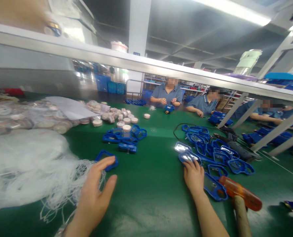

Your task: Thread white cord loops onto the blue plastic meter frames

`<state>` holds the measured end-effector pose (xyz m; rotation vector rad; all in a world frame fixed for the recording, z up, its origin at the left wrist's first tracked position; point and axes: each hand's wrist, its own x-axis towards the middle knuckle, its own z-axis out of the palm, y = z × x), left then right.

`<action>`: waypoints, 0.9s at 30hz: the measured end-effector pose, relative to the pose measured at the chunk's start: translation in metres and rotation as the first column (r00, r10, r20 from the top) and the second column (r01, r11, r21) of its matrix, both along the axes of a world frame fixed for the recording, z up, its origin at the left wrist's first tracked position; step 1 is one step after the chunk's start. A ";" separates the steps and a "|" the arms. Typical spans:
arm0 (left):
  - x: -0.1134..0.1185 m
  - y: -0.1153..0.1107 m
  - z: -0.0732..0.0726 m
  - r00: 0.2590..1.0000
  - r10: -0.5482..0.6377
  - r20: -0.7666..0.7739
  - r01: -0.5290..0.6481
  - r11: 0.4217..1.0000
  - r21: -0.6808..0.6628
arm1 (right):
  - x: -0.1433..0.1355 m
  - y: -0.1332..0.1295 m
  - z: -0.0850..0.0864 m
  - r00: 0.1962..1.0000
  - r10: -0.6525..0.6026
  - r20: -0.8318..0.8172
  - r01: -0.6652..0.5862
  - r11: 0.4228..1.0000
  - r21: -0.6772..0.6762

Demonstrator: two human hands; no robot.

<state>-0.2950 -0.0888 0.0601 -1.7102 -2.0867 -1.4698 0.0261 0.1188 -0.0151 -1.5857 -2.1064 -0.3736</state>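
My left hand [97, 189] is open, thumb and fingers apart with nothing between them. Just past its fingertips a blue plastic frame [106, 154] lies on the green table, partly hidden by the hand. My right hand [193, 174] has its fingers over the near edge of another blue plastic frame [189, 156] with a shiny clear window; its thumb is hidden. That frame is at the left side of a loose pile of similar blue frames [217, 154]. Ahead of my left hand, several more blue parts [128, 147] lie in a cluster, a white round spool [126, 128] on top.
A mallet with an orange head [240, 192] lies by my right forearm. White strings [64, 184] and a white bag [30, 164] fill the left side. Behind them are wrapped spools [47, 115]. A shelf beam [146, 62] crosses overhead. Co-workers [168, 93] sit opposite.
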 end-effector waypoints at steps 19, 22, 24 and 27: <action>0.075 0.004 -0.030 0.783 -0.618 -0.072 0.471 0.664 -0.581 | -0.093 -0.085 0.010 0.654 0.307 -0.691 -0.637 0.716 -0.285; 0.065 0.006 -0.027 0.836 -0.546 -0.050 0.471 0.762 -0.444 | -0.095 -0.086 0.007 0.658 0.322 -0.681 -0.655 0.690 -0.306; 0.040 0.008 -0.028 0.920 -0.389 -0.053 0.346 0.867 -0.359 | -0.089 -0.081 0.005 0.690 0.320 -0.650 -0.628 0.711 -0.317; -0.014 0.007 -0.032 0.992 -0.108 -0.062 0.090 0.967 -0.236 | -0.076 -0.071 0.005 0.740 0.310 -0.597 -0.563 0.771 -0.298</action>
